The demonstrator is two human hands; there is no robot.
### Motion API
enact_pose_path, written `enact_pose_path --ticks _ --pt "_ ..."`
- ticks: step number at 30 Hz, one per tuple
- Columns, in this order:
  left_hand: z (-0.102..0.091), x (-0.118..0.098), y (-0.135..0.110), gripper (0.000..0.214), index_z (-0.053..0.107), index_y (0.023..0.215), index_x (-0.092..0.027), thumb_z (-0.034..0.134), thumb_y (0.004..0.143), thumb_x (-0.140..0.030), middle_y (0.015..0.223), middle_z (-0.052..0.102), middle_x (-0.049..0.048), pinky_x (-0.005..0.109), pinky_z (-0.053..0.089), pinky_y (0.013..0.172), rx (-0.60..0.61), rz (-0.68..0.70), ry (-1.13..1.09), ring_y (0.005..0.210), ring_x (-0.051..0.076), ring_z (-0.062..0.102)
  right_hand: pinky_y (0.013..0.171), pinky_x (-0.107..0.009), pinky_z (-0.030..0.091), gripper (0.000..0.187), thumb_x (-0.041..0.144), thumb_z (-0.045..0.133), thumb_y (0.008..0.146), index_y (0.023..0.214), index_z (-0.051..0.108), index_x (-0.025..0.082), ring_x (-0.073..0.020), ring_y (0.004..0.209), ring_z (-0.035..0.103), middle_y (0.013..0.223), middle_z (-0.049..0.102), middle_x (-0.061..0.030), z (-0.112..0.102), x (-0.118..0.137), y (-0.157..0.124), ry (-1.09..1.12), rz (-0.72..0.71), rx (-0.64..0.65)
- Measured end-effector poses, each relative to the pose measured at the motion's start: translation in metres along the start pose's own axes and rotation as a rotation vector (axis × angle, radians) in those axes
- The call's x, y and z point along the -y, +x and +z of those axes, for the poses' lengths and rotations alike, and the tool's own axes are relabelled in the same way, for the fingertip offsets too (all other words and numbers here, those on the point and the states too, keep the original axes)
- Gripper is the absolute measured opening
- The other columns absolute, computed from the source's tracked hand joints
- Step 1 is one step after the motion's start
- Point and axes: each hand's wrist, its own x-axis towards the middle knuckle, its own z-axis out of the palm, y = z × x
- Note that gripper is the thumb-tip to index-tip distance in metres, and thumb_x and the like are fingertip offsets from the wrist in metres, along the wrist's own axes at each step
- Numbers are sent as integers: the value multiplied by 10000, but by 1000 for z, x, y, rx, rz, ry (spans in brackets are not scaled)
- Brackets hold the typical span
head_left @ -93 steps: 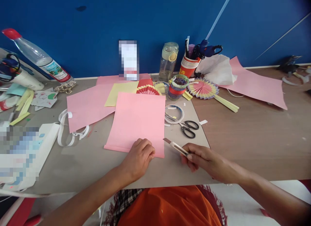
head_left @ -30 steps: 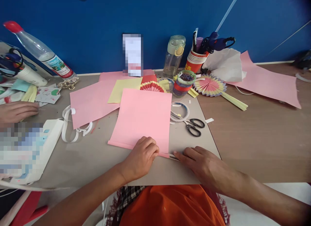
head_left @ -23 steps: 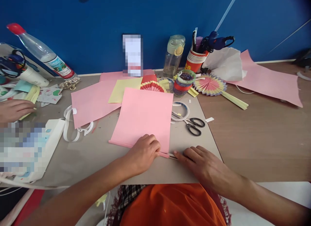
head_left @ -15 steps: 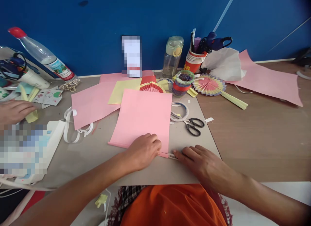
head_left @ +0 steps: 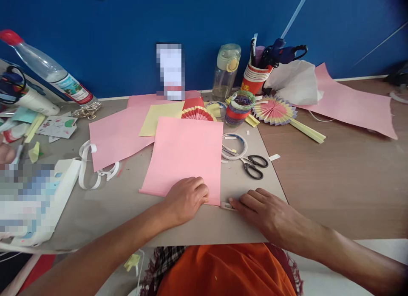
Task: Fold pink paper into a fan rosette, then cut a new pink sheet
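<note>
A pink paper sheet (head_left: 186,156) lies in front of me, with a narrow fold along its near edge. My left hand (head_left: 188,198) is closed at that edge, its fingers curled down and pinching the paper. By the sheet's lower right corner, my right hand (head_left: 259,209) has its fingers bent together on a small pale flat strip with a slot (head_left: 227,206). Part of the strip is hidden under the fingers. Black-handled scissors (head_left: 254,167) lie beyond my right hand, beside a roll of tape (head_left: 239,147).
More pink paper (head_left: 117,139) and a yellow sheet (head_left: 161,117) lie behind. A wrapped jar (head_left: 239,109), a water bottle (head_left: 225,73), paper cups (head_left: 253,79) and a pleated paper fan (head_left: 274,111) stand or lie further back. At left are a co-worker's hand (head_left: 6,153) and a white power strip (head_left: 68,173).
The fold at the sheet's right end looks flatter, and the slotted strip shows a small gap from it. The co-worker's hand has drawn left, leaving a yellow scrap on the table.
</note>
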Motion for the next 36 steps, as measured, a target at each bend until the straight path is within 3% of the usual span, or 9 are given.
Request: enact_pose_path --ticks 13,36 --pt "3 0 0 137 517 761 -182 488 894 -197 816 543 8 280 391 673 -21 12 -17 707 142 481 759 -347 442 516 7 397 805 1313 447 82 -199 781 490 904 565 -104 4 0 -9 111 3 62" --pt "-1 2 -2 130 506 751 -190 486 878 -177 809 541 5 282 373 663 1 17 -85 701 145 472 673 -351 393 493 40 362 818 1306 431 74 -198 719 457 847 565 -94 23 2 -3 113 -40 -99"
